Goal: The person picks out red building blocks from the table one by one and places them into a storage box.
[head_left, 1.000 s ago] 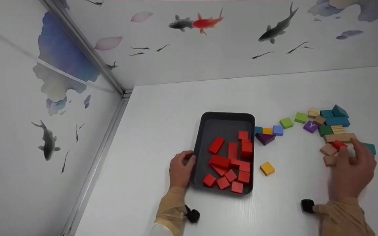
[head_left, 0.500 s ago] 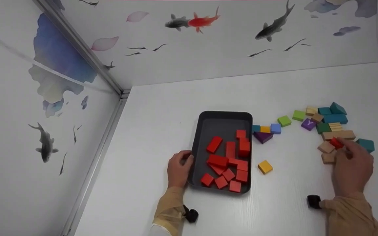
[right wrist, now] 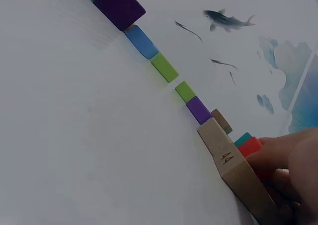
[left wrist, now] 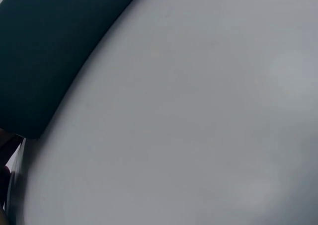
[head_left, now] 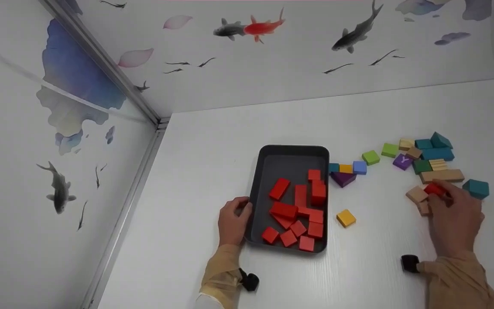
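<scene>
My right hand [head_left: 457, 216] pinches a small red block [head_left: 433, 189] between thumb and fingertips, at the right of the table. Just left of its fingertips lie two tan blocks [head_left: 417, 194], the lower one partly hidden by the hand. In the right wrist view, a wooden block [right wrist: 226, 158] marked 44 stands in front of the fingers and the red block [right wrist: 250, 146]. My left hand [head_left: 232, 221] holds the left side of a dark grey tray [head_left: 290, 150], fingers curled at its rim. Several red blocks [head_left: 300, 195] lie in the tray's lower and right parts.
Beyond the right hand lie a long wooden block [head_left: 442, 176], teal blocks [head_left: 438, 153] and a purple block [head_left: 402, 162]. A teal block [head_left: 476, 189] sits right of the hand. Blue [head_left: 359, 167] and dark purple [head_left: 343, 178] blocks lie beside the tray; a yellow block [head_left: 346, 218] lies nearer.
My right fingers have closed on the red block and drawn it slightly left; the tan blocks beside it have shifted left too. My left hand stays at the tray.
</scene>
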The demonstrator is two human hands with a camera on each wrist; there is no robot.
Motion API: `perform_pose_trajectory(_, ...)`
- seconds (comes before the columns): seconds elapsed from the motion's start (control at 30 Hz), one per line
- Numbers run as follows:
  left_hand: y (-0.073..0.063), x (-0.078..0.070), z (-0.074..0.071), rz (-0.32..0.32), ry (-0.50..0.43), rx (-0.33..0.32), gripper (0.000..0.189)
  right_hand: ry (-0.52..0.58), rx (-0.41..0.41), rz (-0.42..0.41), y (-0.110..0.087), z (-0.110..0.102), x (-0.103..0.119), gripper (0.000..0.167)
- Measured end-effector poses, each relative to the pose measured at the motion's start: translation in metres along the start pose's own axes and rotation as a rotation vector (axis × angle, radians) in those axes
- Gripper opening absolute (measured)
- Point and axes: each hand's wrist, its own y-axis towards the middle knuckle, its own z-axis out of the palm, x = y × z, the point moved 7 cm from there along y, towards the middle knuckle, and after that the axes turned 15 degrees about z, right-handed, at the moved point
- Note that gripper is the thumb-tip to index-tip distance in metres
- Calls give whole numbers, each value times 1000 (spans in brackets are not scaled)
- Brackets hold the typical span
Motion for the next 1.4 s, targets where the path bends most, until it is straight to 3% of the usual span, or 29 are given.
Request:
perform_pose_trajectory(0.17, -1, 1, 0, -9, -5, 1, 21, 27, 16, 51, -2, -1, -1, 49)
perform_pose_trajectory(0.3, -1, -1, 1, -5, 1, 3, 20, 113, -51, 95, -4, -7, -3, 47)
perform_pose_trajectory(0.43, 0, -3, 0, 21, 3, -1, 20, 213, -146, 72, -8, -14, 1, 40)
perform_pose_trajectory(0.53, 1, -4, 0, 39, 5, -2, 21, 279, -170, 40, -13, -17, 4, 37)
perform_pose_trajectory(0.77, 0, -3, -1, 40, 20, -4, 20, 403, -87, 42, -25, -7, 9, 39)
perform_pose_trajectory(1.2, -1, -2, 1, 23, 31, 10, 21, 328, -43, -172, -51, 20, 33, 40)
perform_pose_trajectory(1.4, -1, -1, 0, 34, 16, 8, 23, 304, -3, -211, -57, 30, 43, 39)
